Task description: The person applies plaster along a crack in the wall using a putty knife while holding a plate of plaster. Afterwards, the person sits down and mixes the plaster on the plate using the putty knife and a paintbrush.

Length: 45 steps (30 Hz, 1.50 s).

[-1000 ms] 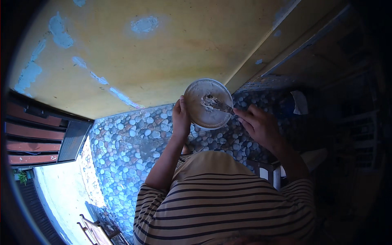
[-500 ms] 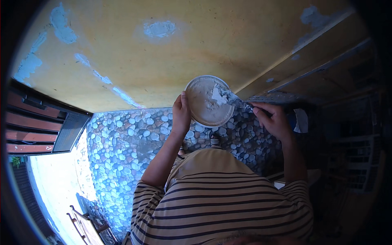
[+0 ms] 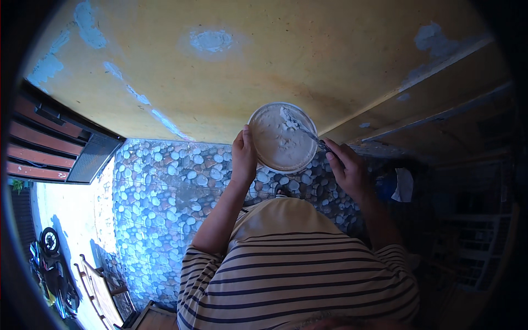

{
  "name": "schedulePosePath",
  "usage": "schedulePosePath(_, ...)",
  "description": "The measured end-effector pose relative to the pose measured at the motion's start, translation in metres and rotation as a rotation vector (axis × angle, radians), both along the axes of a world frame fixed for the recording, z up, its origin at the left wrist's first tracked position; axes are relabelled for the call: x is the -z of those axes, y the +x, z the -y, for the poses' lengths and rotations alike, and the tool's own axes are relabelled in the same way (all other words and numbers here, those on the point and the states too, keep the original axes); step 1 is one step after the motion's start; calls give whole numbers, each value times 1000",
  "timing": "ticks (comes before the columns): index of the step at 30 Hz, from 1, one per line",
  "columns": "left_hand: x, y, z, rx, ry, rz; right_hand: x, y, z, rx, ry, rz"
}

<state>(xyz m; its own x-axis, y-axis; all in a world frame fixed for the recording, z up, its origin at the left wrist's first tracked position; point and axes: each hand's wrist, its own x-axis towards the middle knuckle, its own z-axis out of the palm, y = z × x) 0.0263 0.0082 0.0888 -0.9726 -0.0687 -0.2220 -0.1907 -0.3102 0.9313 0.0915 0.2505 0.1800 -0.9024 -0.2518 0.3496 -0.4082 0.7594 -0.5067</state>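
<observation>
My left hand (image 3: 245,157) grips the left side of a round white tub (image 3: 284,103), thumb over its rim. Pale putty (image 3: 272,137) lies inside, its surface rough toward the middle. In my right hand (image 3: 349,171) is the handle of a putty knife (image 3: 309,132), coming in over the tub's right rim. Its blade end rests in or just over the putty, with a whitish lump around it. Exactly how deep the blade sits, I cannot tell. The tub is held up in front of me, close to the yellow wall (image 3: 330,60).
Whitish filler patches (image 3: 212,40) mark the wall, and a ledge runs along its right. A red slatted door or shutter (image 3: 41,135) stands at left. Pebble-patterned flooring (image 3: 159,220) lies below. At lower left are a wooden chair (image 3: 104,297) and a motorbike (image 3: 55,275); a white sheet (image 3: 404,184) hangs at right.
My right hand has moved left and slightly down, closer to the tub. The knife's blade has shifted up and left across the putty. My left hand keeps its hold.
</observation>
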Motion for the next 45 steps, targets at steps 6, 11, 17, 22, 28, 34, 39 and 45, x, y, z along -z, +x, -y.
schedulePosePath(6, 0, -4, -14, 15, 58, 24, 29, 2, -10, -21, 263, -112)
schedulePosePath(11, 8, -7, -15, 37, 86, 68, 22, 1, -23, -59, 297, -75)
schedulePosePath(17, 6, -13, -17, 33, 130, 86, -2, 5, -44, -97, 337, -83)
schedulePosePath(22, -8, -13, -25, 54, 6, 25, -10, 10, -42, -5, 279, -1)
schedulePosePath(28, -1, -18, -28, 62, 13, 10, -3, 21, -37, -59, 354, -30)
schedulePosePath(34, -12, -18, -32, 111, 14, 9, -10, 24, -27, -33, 365, -44)
schedulePosePath(39, -17, -17, -34, 120, -68, 8, -9, 27, -34, -2, 364, -50)
schedulePosePath(45, -9, -19, -37, 110, -37, 17, -16, 30, -32, -25, 417, -34)
